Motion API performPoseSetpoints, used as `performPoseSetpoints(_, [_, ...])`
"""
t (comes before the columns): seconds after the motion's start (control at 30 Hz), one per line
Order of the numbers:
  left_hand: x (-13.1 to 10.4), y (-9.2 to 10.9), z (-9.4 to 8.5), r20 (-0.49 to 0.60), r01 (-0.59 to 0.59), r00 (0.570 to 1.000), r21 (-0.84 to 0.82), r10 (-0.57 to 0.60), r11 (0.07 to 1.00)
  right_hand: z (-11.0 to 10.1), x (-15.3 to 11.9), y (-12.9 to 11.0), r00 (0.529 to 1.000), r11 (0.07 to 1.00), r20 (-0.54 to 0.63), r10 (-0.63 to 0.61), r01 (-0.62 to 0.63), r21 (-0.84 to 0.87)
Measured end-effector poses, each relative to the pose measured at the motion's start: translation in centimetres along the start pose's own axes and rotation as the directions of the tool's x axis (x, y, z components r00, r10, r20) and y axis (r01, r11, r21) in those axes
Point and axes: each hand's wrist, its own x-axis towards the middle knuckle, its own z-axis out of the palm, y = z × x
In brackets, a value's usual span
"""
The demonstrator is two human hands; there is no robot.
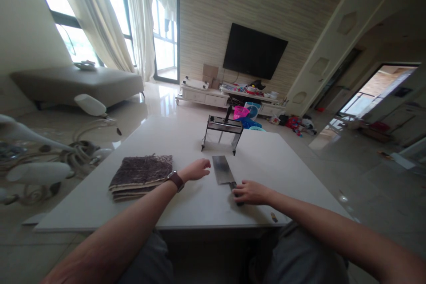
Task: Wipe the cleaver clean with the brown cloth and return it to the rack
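Observation:
On the white table [186, 213] lies a cleaver [223, 169], its broad blade pointing away and its dark handle toward me. My right hand [249, 192] has its fingers round the handle. Just left of the blade, my left hand [199, 169] hovers with fingers apart and slightly bent, holding nothing. Behind the blade stands a metal frame [222, 126] with a black upright handle. A folded stack of dark brown cloth [141, 175] rests on the left, partly behind my left forearm.
Near the table's front edge, right of the cleaver, is a small dark and yellow item [274, 217]. Beyond the table are baskets, a low cabinet [208, 99] and a wall television [254, 51]. A lamp-like fixture [40, 171] sits at the left.

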Motion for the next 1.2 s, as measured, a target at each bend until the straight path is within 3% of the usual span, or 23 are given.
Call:
performPoseSetpoints(0.07, [0.0,-0.1,0.0,-0.036,-0.002,0.999,-0.003,0.002,1.000,-0.9,0.0,0.0,0.998,1.000,-0.056,-0.015,0.015,-0.009])
performPoseSetpoints(0.17, [0.2,-0.1,-0.1,-0.114,-0.004,0.994,-0.029,0.000,1.000,-2.8,0.2,-0.1,0.950,1.000,-0.312,0.008,-0.007,0.006])
performPoseSetpoints(0.23, [0.3,-0.1,-0.2,-0.183,-0.017,0.983,-0.067,0.005,0.998,-4.5,0.7,-0.1,0.861,0.993,-0.499,0.095,-0.046,0.109])
performPoseSetpoints(0.3, [0.5,-0.1,-0.4,-0.250,-0.034,0.968,-0.105,0.007,0.994,-6.4,1.3,-0.1,0.744,0.957,-0.623,0.242,-0.077,0.279])
performPoseSetpoints(0.4, [0.6,-0.1,-0.6,-0.310,-0.048,0.951,-0.118,0.009,0.992,-9.3,2.1,0.6,0.573,0.837,-0.664,0.480,-0.072,0.543])
performPoseSetpoints(0.53, [0.6,-0.3,-0.6,-0.347,-0.057,0.938,-0.093,0.021,0.994,-13.2,2.1,2.7,0.425,0.721,-0.645,0.635,-0.027,0.692])
performPoseSetpoints(0.63, [0.7,-0.4,-0.5,-0.354,-0.067,0.935,-0.083,0.034,0.994,-17.1,1.1,4.8,0.347,0.721,-0.679,0.647,0.011,0.693])
performPoseSetpoints(0.83, [0.7,-0.2,-0.4,-0.333,-0.032,0.943,-0.083,0.003,0.996,-25.5,-1.2,9.2,0.156,0.845,-0.838,0.523,0.033,0.534])
performPoseSetpoints(0.93, [0.7,-0.1,-0.5,-0.317,-0.022,0.948,-0.069,-0.001,0.997,-27.3,-1.3,11.2,0.110,0.861,-0.857,0.504,0.017,0.509])
performPoseSetpoints(1.2, [0.5,-0.1,-0.8,-0.298,0.007,0.954,-0.063,-0.025,0.998,-26.6,-1.0,13.5,0.126,0.856,-0.847,0.517,-0.038,0.516])
